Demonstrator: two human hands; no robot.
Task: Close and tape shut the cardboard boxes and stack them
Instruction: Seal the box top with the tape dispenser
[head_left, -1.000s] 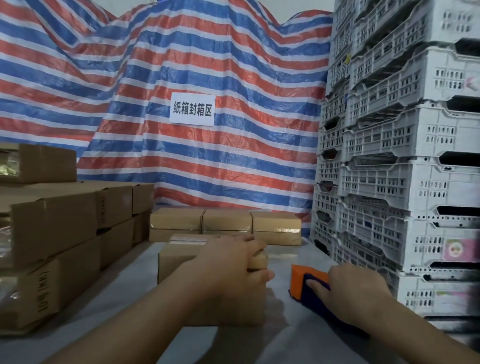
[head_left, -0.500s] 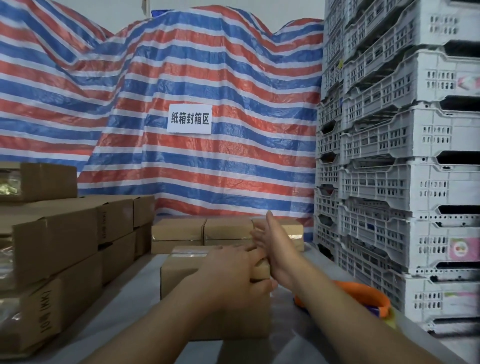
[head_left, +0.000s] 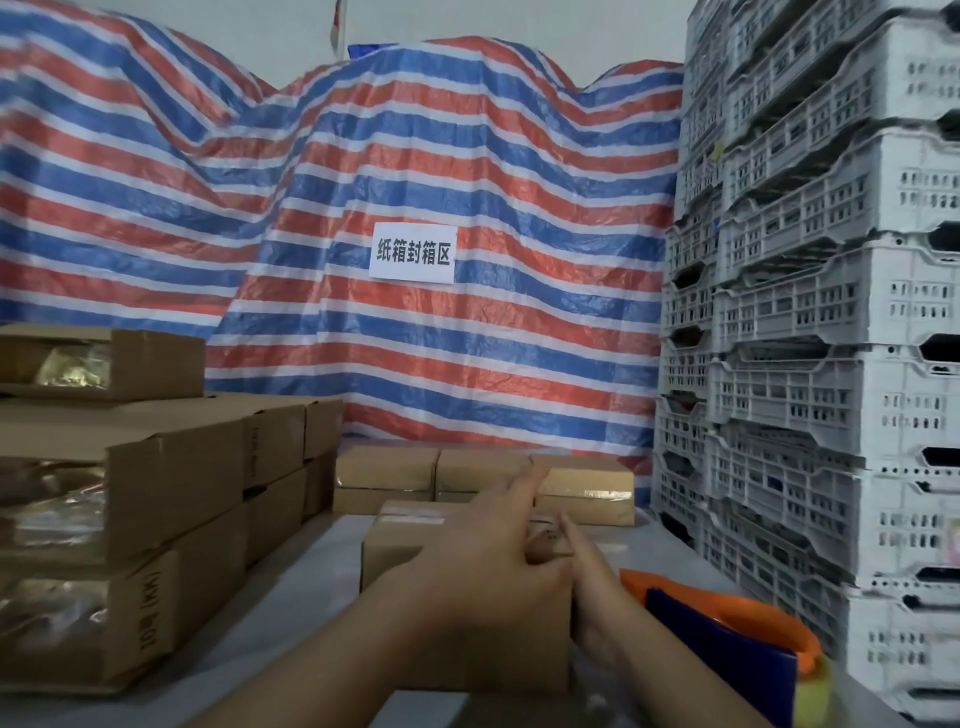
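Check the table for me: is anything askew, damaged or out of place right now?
Mostly tidy. The stacked boxes on the left sit unevenly, corners not flush, and some ends look open. The tape dispenser lies loose by the table's right edge. No spill or damage visible.

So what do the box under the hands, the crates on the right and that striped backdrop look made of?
Box: matte brown cardboard, probably corrugated, with a glossy tape strip on top. Crates: pale grey moulded plastic, going by the perforated walls. Backdrop: likely woven plastic tarpaulin, creased, with a slight sheen.
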